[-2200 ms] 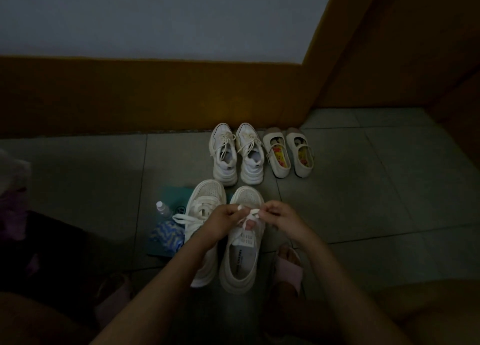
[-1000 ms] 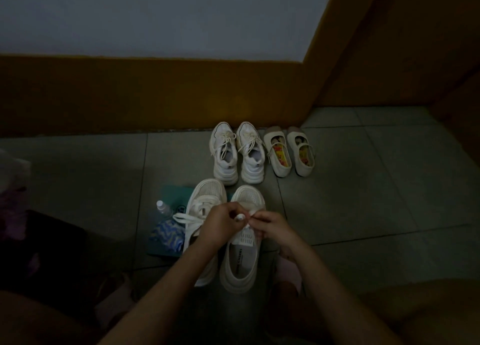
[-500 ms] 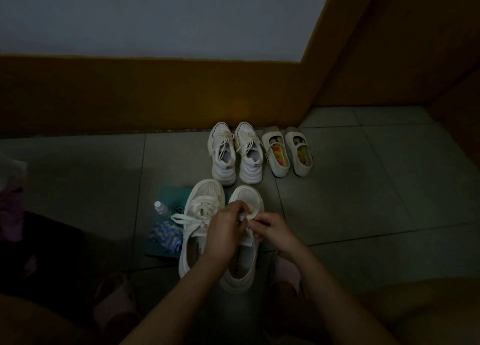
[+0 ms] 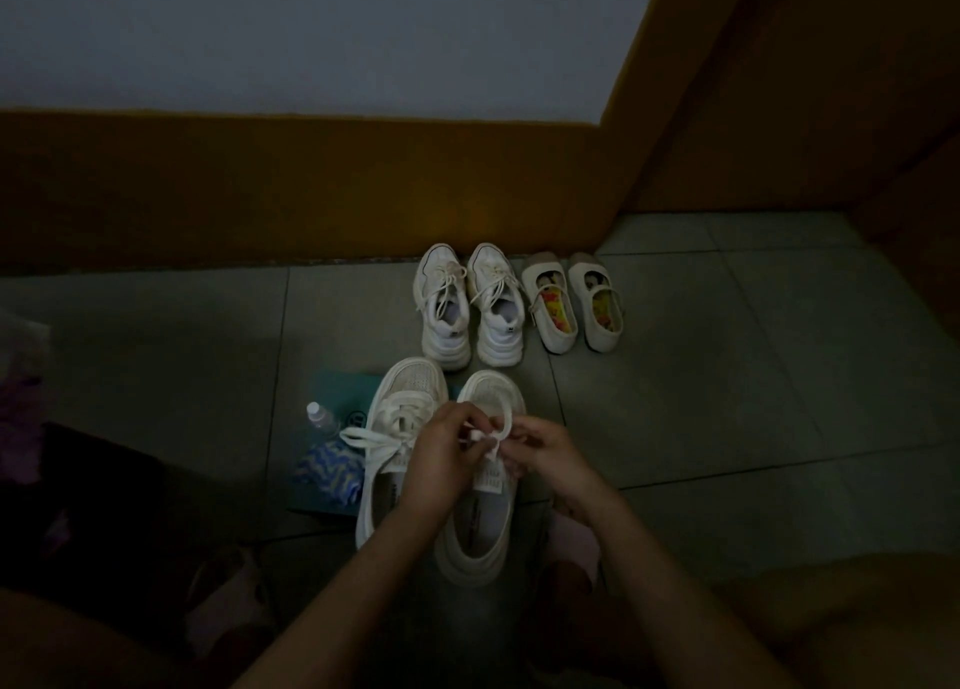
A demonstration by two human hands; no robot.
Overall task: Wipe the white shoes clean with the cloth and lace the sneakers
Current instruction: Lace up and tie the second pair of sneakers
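Tiled floor (image 4: 727, 402), bottle (image 4: 319, 417) and patterned cloth (image 4: 327, 473) beside nearer sneakers (image 4: 413, 387).

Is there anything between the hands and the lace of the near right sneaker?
Nothing visible. The left hand and the right hand both pinch the lace above the sneaker.

Single view: a wide-angle camera worn on the head, aimed forward and down. The grey tiled floor (image 4: 727, 376) fills the lower half; the broad brown skirting band (image 4: 260, 189) and pale painted wall (image 4: 311, 34) cross the top. The left hand (image 4: 441, 460) and right hand (image 4: 550, 454) sit low at centre, near the lens.
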